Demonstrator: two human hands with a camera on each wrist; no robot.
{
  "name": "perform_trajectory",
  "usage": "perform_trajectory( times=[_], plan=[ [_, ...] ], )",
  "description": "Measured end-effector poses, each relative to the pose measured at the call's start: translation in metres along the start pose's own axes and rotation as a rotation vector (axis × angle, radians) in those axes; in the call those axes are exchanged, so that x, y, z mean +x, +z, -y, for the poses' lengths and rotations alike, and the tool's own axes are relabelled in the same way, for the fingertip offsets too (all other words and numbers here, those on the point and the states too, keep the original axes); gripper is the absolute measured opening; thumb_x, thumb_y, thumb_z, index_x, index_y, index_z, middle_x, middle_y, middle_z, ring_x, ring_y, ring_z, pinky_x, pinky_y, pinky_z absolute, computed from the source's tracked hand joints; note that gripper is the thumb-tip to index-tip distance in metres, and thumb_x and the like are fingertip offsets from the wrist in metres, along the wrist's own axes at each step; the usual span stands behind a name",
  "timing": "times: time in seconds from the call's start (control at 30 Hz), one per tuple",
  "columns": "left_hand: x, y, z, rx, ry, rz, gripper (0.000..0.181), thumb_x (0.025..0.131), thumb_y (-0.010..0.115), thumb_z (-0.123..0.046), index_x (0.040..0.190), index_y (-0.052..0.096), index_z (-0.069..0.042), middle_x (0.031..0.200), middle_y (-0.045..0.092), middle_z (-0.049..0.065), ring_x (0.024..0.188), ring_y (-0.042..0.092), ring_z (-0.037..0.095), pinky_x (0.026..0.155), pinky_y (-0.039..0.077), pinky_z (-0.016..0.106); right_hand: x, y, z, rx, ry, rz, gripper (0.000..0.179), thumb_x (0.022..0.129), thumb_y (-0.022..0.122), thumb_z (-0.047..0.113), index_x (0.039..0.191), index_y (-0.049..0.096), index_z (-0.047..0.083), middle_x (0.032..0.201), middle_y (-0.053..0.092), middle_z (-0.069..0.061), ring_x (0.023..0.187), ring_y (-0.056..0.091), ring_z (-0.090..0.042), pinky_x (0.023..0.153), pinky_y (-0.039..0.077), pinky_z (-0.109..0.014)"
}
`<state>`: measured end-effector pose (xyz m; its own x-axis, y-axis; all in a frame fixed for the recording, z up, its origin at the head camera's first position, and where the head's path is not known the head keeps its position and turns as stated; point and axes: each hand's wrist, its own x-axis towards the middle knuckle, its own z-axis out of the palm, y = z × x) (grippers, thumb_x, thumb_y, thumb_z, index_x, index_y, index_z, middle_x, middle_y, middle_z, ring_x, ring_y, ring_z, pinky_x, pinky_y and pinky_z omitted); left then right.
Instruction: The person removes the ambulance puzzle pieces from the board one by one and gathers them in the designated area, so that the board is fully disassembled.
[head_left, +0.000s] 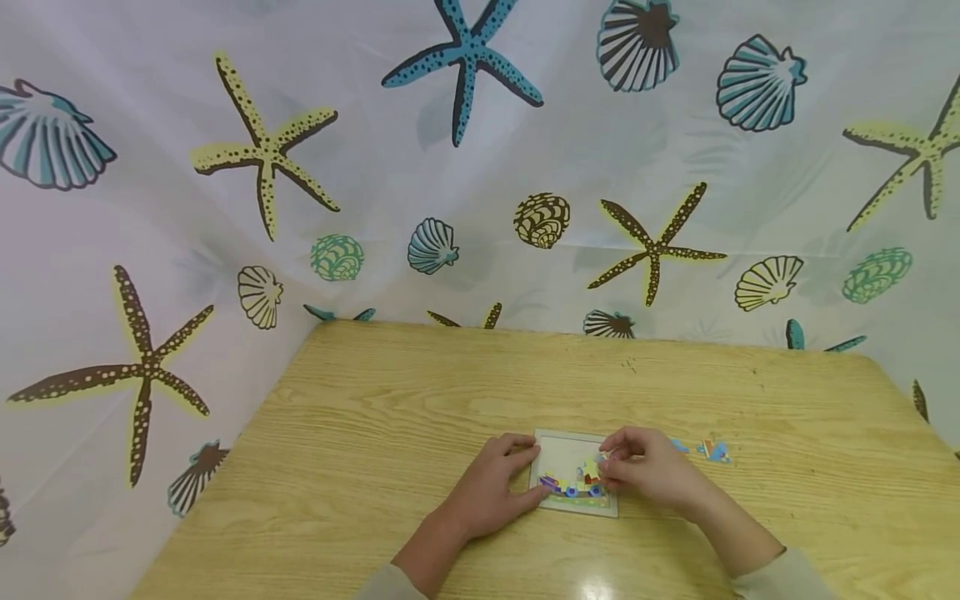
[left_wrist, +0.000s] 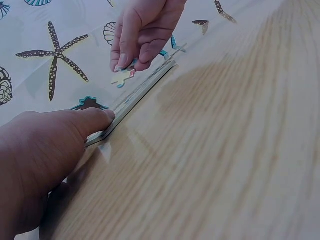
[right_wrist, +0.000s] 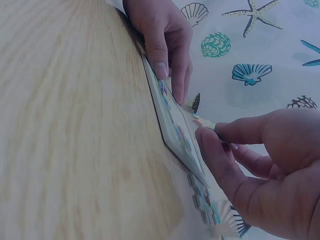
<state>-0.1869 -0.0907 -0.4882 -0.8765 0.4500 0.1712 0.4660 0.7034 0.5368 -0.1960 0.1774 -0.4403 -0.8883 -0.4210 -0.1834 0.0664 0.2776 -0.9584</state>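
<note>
A small jigsaw puzzle tray [head_left: 576, 510] with a pale rim lies on the table, its lower part filled with colourful pieces that show a vehicle-like picture. My left hand [head_left: 491, 487] rests at the tray's left side, thumb and fingers fairly straight and touching the rim. Over the tray's right side, my right hand [head_left: 648, 468] pinches a puzzle piece [right_wrist: 204, 121] between thumb and fingertips. The piece is held above the tray, apart from it, as the left wrist view shows. Its printed side is mostly hidden by the fingers.
Loose blue and orange puzzle pieces [head_left: 715, 451] lie on the wooden table [head_left: 390, 400] to the right of the tray, partly behind my right hand. A white cloth [head_left: 480, 183] printed with starfish and shells hangs along the table's back and sides.
</note>
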Motion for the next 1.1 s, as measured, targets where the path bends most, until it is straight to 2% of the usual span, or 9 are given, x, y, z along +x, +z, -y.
perform_trajectory(
  times=[0.2,0.67,0.9,1.03,1.1],
  plan=[
    [0.000,-0.001,-0.001,-0.014,-0.011,0.006,0.061,0.094,0.068,-0.044,0.140,0.057,-0.006,0.148,0.049,0.000,0.131,0.046,0.020,0.109,0.043,0.040,-0.010,-0.012,-0.008,0.059,0.022,-0.030,0.033,0.095,0.066,0.004,0.119,0.052,-0.014,0.094,0.058,-0.010,0.090,0.072,-0.022,0.083,0.060,-0.033],
    [0.001,-0.001,0.000,-0.022,-0.006,0.004,0.061,0.094,0.068,-0.044,0.141,0.057,-0.007,0.147,0.049,0.000,0.128,0.047,0.020,0.107,0.045,0.040,-0.031,-0.039,-0.023,0.017,0.087,-0.109,0.039,0.096,0.068,0.018,0.117,0.054,-0.011,0.103,0.064,-0.014,0.092,0.071,-0.019,0.082,0.060,-0.030],
    [0.000,0.000,0.000,-0.017,0.002,-0.004,0.061,0.094,0.068,-0.044,0.140,0.057,-0.006,0.147,0.050,0.000,0.127,0.047,0.019,0.106,0.045,0.040,-0.042,-0.051,-0.031,-0.002,0.114,-0.147,0.040,0.097,0.065,0.012,0.123,0.050,-0.015,0.105,0.064,-0.015,0.092,0.071,-0.018,0.081,0.060,-0.029],
    [0.000,0.000,-0.001,-0.018,0.000,-0.005,0.061,0.093,0.068,-0.044,0.140,0.057,-0.006,0.147,0.050,0.001,0.127,0.047,0.020,0.105,0.045,0.041,-0.045,-0.055,-0.035,-0.005,0.127,-0.166,0.036,0.097,0.064,0.008,0.122,0.050,-0.016,0.106,0.065,-0.016,0.091,0.071,-0.018,0.081,0.060,-0.029],
    [0.000,0.000,-0.001,-0.018,-0.006,-0.002,0.061,0.093,0.068,-0.044,0.140,0.057,-0.006,0.147,0.050,0.000,0.127,0.047,0.020,0.105,0.045,0.040,-0.045,-0.055,-0.036,-0.044,0.128,-0.194,0.035,0.097,0.064,0.008,0.119,0.053,-0.016,0.104,0.066,-0.015,0.089,0.071,-0.017,0.079,0.060,-0.028]
  ],
)
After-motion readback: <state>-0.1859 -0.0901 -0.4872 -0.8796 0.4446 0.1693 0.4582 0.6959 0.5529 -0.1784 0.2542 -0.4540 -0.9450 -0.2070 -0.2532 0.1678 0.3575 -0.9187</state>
